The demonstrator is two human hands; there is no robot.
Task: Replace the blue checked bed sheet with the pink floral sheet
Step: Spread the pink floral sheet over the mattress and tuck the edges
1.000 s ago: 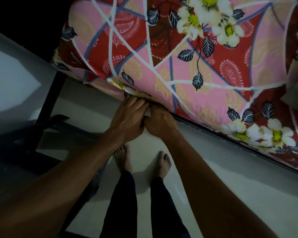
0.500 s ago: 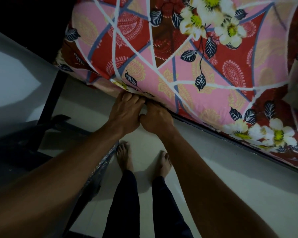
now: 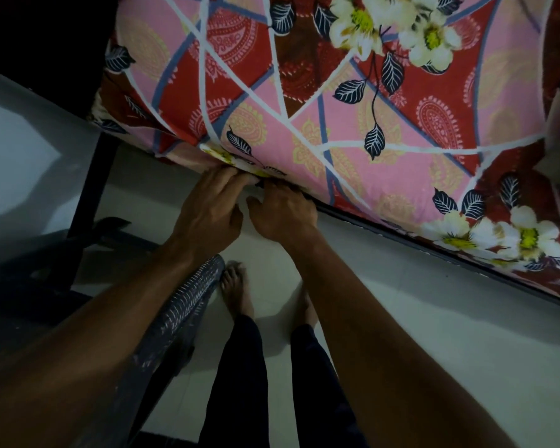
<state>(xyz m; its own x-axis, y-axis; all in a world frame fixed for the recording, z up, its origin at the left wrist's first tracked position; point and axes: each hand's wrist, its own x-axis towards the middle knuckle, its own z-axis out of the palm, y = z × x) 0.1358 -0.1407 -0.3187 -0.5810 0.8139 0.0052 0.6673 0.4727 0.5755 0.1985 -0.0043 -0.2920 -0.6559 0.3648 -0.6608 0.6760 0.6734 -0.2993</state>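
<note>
I see a pale tiled floor (image 3: 434, 334) in dim light, a black frame leg (image 3: 88, 195) at nine o'clock, darkness beyond.

head view, looking steeply down, close range

both hands (image 3: 207, 215) tucking pink floral sheet (image 3: 337, 124)

Bare pale floor (image 3: 417, 318) is lying open from four to six o'clock, giving free passage along the bed edge. At twelve o'clock the pink floral sheet (image 3: 337, 124) is overhanging, blocking the way upward. A dark bed frame leg (image 3: 91, 189) is standing at nine o'clock, and a woven chair back (image 3: 181, 312) is crowding seven o'clock.
</note>
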